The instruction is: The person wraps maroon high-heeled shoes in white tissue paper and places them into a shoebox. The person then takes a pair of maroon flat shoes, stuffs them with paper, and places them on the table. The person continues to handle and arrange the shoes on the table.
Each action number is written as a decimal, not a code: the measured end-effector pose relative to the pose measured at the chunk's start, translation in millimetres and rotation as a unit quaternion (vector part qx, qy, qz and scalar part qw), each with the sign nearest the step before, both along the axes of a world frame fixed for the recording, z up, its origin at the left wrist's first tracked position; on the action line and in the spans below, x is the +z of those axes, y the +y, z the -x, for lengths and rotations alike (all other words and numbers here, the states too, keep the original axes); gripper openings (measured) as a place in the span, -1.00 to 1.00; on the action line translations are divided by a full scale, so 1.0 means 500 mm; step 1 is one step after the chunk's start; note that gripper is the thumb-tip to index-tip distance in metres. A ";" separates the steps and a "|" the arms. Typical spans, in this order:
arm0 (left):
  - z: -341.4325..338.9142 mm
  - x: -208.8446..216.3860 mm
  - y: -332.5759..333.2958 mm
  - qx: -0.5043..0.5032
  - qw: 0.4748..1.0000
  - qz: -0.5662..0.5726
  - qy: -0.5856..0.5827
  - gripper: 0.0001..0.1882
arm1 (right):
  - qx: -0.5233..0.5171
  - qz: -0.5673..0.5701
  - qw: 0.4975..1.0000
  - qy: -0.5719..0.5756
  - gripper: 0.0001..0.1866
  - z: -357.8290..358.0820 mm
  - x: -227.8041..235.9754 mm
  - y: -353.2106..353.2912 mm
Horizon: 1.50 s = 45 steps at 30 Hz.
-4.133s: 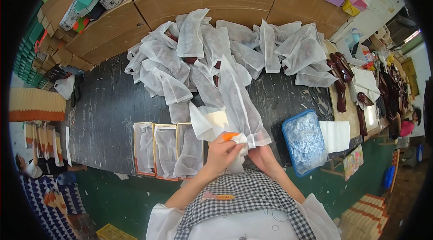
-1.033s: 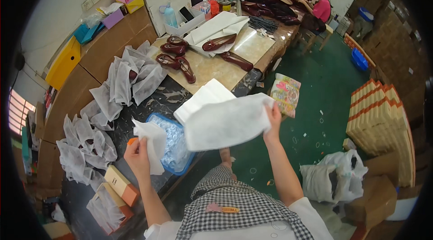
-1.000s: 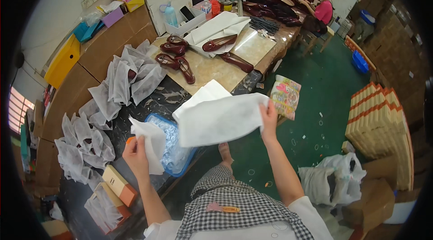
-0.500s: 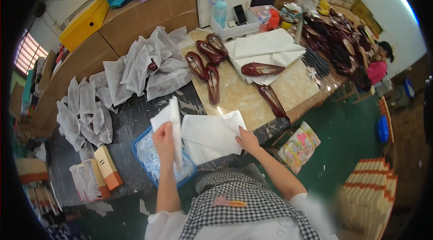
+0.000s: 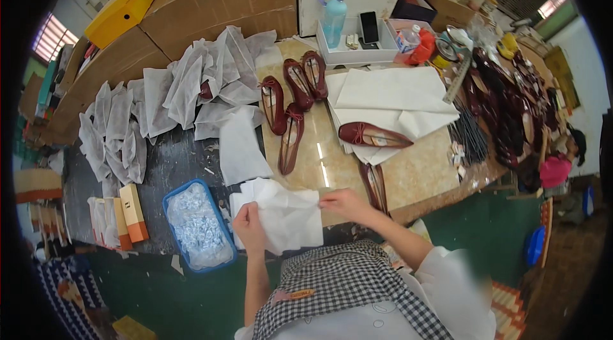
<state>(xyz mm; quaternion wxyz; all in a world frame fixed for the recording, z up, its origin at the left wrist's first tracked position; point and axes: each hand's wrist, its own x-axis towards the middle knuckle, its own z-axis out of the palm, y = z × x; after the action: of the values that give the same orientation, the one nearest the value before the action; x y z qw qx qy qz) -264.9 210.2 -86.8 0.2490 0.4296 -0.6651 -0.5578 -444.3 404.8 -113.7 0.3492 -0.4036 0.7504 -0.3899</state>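
Note:
Between my hands is a loose stack of thin white sheets (image 5: 284, 219), rumpled, at the table's front edge. My left hand (image 5: 250, 228) is closed on its left side, with the fingers curled. My right hand (image 5: 348, 204) pinches its upper right corner. Just beyond lies a separate white sheet (image 5: 242, 151), flat on the dark tabletop. Dark red ballet flats with bows (image 5: 299, 84) lie in a group past it. Another red flat (image 5: 373, 135) rests on a pile of larger white sheets (image 5: 396, 94), and one more (image 5: 373, 187) sits nearer my right forearm.
A blue basket of small clear packets (image 5: 198, 225) stands left of my hands. Whitish translucent pouches (image 5: 185, 84) crowd the back left, near a cream-and-orange box (image 5: 133, 209). A white tray (image 5: 357, 52) holds a bottle and phone. Many dark red shoes (image 5: 504, 104) fill the right, near another person (image 5: 555, 167).
One white sheet has left my left hand and now lies flat beyond the stack. My left hand has come down to the stack's left side. The view has shifted, too.

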 end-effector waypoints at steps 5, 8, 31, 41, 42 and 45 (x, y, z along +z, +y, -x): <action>0.072 0.045 0.026 -0.023 0.984 0.154 -0.091 -0.81 | -0.060 -0.179 0.838 0.512 -0.21 0.325 -0.082 0.194; 0.123 0.026 0.032 -0.053 0.975 0.190 -0.099 -0.83 | -0.009 -0.196 0.875 0.442 -0.19 0.411 -0.106 0.245; 0.011 0.097 -0.091 0.126 0.991 -0.009 0.033 -0.82 | 0.071 0.119 0.934 -0.329 -0.66 -0.064 0.110 -0.376; 0.040 0.067 -0.122 0.054 0.991 0.090 -0.078 -0.88 | -0.129 -0.056 0.908 0.394 -0.33 0.199 -0.147 -0.456; 0.051 0.067 -0.120 0.035 0.989 0.110 -0.094 -0.89 | -0.133 -0.136 0.905 0.381 -0.27 0.202 -0.151 -0.476; 0.066 0.043 -0.147 -0.014 0.972 0.181 -0.149 -0.88 | -0.154 -0.085 0.981 0.084 -0.38 0.265 -0.115 -0.437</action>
<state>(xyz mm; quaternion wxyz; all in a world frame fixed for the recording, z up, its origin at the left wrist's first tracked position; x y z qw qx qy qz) -297.8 136.4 -65.3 0.2123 0.4463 -0.7907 -0.3613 -576.9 186.1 -171.2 0.2533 -0.2837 0.8606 -0.3387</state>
